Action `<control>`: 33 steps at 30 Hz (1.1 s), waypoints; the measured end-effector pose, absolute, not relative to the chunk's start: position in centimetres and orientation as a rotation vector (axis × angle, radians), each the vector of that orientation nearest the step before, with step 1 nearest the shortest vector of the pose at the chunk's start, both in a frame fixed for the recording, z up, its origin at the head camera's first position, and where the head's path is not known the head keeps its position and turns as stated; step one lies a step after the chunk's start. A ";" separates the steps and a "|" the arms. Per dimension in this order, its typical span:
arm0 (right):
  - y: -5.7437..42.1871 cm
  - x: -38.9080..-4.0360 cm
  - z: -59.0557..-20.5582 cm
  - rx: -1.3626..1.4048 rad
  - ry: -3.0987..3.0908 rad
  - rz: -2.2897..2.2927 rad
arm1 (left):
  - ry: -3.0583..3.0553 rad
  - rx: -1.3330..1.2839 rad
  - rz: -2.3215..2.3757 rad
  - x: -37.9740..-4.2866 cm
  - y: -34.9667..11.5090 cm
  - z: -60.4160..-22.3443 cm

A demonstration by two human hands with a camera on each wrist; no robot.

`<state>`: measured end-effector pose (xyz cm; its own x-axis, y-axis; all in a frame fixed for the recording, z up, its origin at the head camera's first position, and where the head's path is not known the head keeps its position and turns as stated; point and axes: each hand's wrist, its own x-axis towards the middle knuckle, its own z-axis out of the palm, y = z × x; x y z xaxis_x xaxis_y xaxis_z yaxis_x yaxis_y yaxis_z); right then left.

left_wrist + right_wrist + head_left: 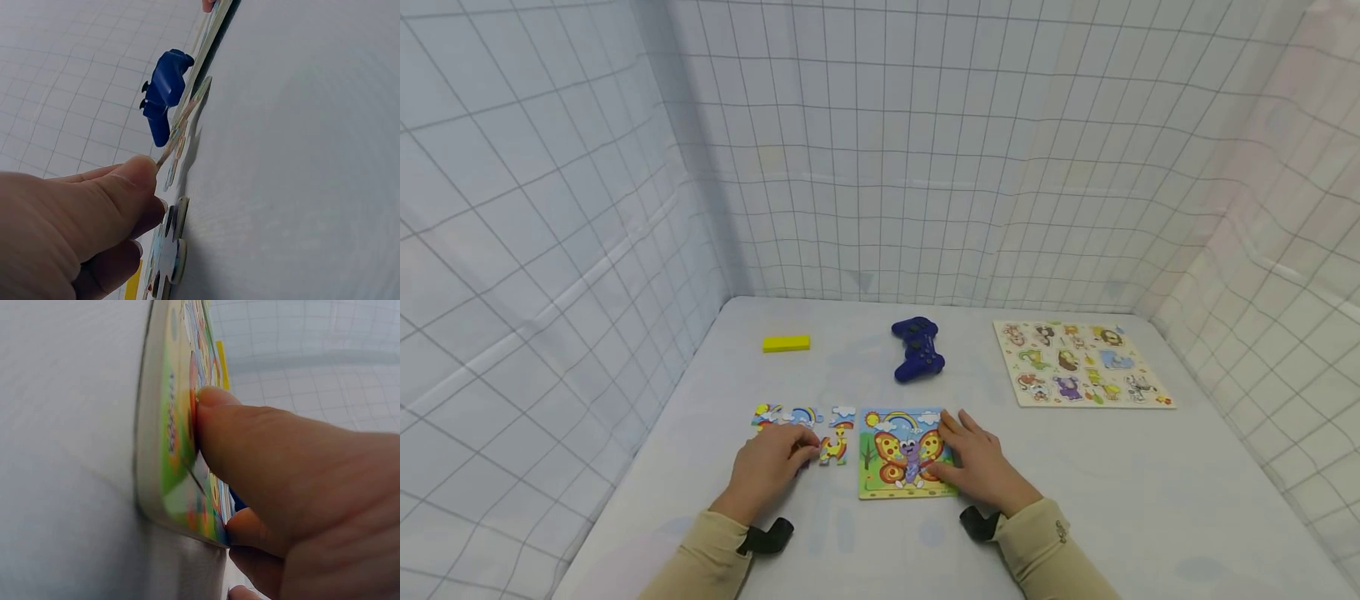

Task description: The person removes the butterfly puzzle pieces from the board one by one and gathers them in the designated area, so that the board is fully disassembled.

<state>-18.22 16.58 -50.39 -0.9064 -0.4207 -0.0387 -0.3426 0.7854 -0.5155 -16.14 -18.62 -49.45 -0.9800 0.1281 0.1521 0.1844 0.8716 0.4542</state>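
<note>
Thumb and forefinger of my left hand point(766, 468) pinch a flat, brightly printed jigsaw piece point(181, 125) by its edge; the piece tilts up in the left wrist view. More jigsaw pieces point(786, 412) with sky and rainbow print lie around that hand, partly hidden by it. Just to the right is a square butterfly puzzle board point(887, 493), lying flat. My right hand point(983, 468) rests on the board's right side with fingers spread. In the right wrist view its thumb point(231, 434) touches the printed face, and other fingers lie by the edge.
A dark blue game controller point(919, 354) lies behind the butterfly board. Farther back on the left is a yellow block point(786, 343). An animal puzzle board point(1011, 343) lies at the back right. Grid-patterned white cloth point(865, 167) hangs around the table's back and sides.
</note>
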 end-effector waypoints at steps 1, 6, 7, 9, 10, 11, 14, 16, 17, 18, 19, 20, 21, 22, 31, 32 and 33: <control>16.6 -18.2 -50.4 -0.606 2.825 -0.770 | -2.923 -0.256 -0.720 -16.1 -18.6 -49.5; 16.5 -18.2 -50.6 -0.597 2.826 -0.777 | -2.904 -0.312 -0.695 -16.0 -18.4 -49.7; 16.6 -18.2 -50.7 -0.598 2.826 -0.780 | -2.900 -0.320 -0.691 -16.0 -18.3 -49.7; 16.6 -18.2 -50.7 -0.609 2.828 -0.790 | -2.896 -0.321 -0.682 -16.0 -18.3 -49.9; 16.6 -18.2 -50.7 -0.612 2.827 -0.787 | -2.893 -0.322 -0.682 -16.1 -18.2 -49.9; 16.6 -18.2 -50.7 -0.614 2.825 -0.785 | -2.894 -0.321 -0.679 -16.1 -18.2 -50.0; 16.6 -18.1 -50.6 -0.615 2.824 -0.791 | -2.897 -0.325 -0.665 -16.2 -18.1 -50.1; 16.5 -18.2 -50.5 -0.604 2.820 -0.786 | -2.900 -0.334 -0.654 -16.3 -18.1 -50.1; 16.5 -18.2 -50.5 -0.599 2.818 -0.785 | -2.900 -0.338 -0.649 -16.3 -18.0 -50.1; 16.5 -18.2 -50.5 -0.598 2.818 -0.785 | -2.899 -0.343 -0.648 -16.3 -18.0 -50.1; 16.5 -18.2 -50.4 -0.595 2.819 -0.783 | -2.897 -0.348 -0.645 -16.3 -18.0 -50.0; 16.5 -18.2 -50.4 -0.597 2.822 -0.779 | -2.895 -0.351 -0.644 -16.3 -17.9 -50.0; 16.5 -18.2 -50.4 -0.594 2.822 -0.771 | -2.892 -0.354 -0.641 -16.3 -17.9 -49.9; 16.5 -18.2 -50.4 -0.595 2.824 -0.768 | -2.889 -0.354 -0.642 -16.2 -17.8 -49.9; 16.4 -18.2 -50.3 -0.598 2.831 -0.780 | -2.868 -0.350 -0.590 -15.9 -17.7 -50.0; 16.4 -18.2 -50.3 -0.598 2.832 -0.780 | -2.863 -0.350 -0.581 -15.9 -17.7 -50.0; 16.4 -18.2 -50.3 -0.597 2.832 -0.781 | -2.852 -0.353 -0.578 -15.8 -17.7 -50.0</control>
